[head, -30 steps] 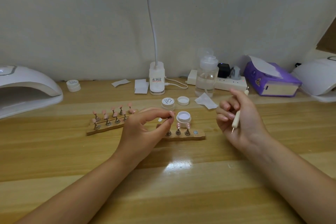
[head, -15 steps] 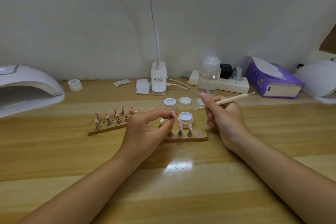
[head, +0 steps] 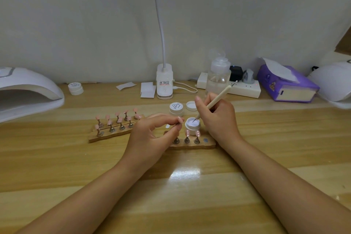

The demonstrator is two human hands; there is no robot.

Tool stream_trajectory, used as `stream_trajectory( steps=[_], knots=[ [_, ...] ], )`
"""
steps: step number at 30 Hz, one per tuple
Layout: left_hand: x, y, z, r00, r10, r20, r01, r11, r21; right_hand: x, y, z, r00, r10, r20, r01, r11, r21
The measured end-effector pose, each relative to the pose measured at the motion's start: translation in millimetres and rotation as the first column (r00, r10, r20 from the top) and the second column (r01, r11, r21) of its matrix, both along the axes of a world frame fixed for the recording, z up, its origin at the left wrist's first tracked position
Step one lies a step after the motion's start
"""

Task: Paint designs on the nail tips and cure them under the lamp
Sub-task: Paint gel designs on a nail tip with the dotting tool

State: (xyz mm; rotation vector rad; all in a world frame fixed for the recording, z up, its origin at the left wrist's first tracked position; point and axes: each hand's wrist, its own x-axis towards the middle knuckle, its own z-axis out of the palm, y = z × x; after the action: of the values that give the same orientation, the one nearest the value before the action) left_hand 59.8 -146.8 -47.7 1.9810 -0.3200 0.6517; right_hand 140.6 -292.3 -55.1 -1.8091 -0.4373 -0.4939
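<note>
With the right hand [head: 218,119] gripping the dotting tool [head: 212,103], its tip in the open gel pot [head: 192,125], load sparingly while the left hand [head: 152,135] pinches a nail tip [head: 167,126] just left of the pot.

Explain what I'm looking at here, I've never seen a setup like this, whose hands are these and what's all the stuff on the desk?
There's one view, from a camera worn on the person's head, looking down at their own hands. The right hand holds a thin dotting tool with its tip dipped in an open white gel pot. The left hand pinches a small nail tip stand. On the wooden desk lie two wooden holders carrying pink nail tips, and a white curing lamp at far left.
</note>
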Motion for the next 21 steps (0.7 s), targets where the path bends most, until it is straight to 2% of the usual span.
stream_trajectory(
  steps=[21],
  knots=[
    [0.3,-0.5,-0.7,1.000,-0.002,0.010,0.002,1.000,0.003,2.1,1.2,-3.3,0.996,0.022,0.082,-0.013,0.995,-0.103]
  ],
)
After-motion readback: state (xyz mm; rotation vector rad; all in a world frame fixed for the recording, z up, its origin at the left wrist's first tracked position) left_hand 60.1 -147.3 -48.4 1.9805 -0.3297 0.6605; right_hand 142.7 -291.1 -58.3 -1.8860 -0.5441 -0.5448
